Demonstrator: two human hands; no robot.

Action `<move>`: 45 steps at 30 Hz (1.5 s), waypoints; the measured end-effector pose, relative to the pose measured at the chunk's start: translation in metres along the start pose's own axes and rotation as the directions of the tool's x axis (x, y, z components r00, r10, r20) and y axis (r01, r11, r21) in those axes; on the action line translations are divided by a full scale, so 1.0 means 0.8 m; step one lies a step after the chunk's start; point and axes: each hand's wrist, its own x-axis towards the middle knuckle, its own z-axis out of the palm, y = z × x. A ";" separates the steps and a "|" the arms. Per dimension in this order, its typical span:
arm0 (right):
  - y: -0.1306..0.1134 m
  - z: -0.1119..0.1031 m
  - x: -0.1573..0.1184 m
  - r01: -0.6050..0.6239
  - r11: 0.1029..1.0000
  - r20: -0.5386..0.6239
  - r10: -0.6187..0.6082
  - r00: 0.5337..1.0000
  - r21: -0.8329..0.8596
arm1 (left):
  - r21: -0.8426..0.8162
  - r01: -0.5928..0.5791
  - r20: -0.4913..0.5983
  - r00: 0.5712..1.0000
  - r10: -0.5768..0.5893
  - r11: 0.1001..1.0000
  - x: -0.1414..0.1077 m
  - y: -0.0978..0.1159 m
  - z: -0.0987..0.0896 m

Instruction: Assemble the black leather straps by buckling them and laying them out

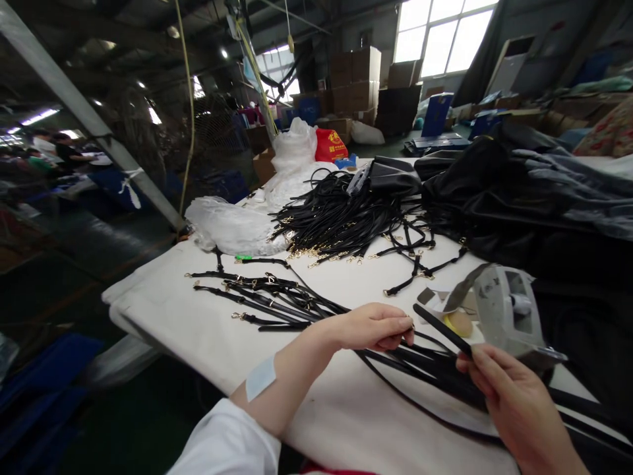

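My right hand (514, 396) is closed on a black strap (440, 328), whose flat end points up and left towards my other hand. My left hand (378, 326) is closed, thumb and fingers pinched together over the table. A tiny glint shows at its fingertips, too small to name. Beneath both hands run several long black straps (400, 363). To the left lie more black straps with gold clasps (267, 284). A tape dispenser (504, 303) stands just beyond my right hand, beside a yellow roll (457, 324).
Farther back on the white table (163, 290) lies a large heap of black straps (341, 211) with gold hooks. Clear plastic bags (232, 224) and a red bag (330, 145) sit behind. Black sheet material (534, 178) is piled at right. A metal pole (93, 112) slants at left.
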 end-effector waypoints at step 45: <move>-0.066 0.012 -0.064 0.395 0.901 -0.034 -0.407 0.913 -0.179 | 0.764 0.043 -0.148 0.983 0.110 0.644 0.018 -0.009 0.093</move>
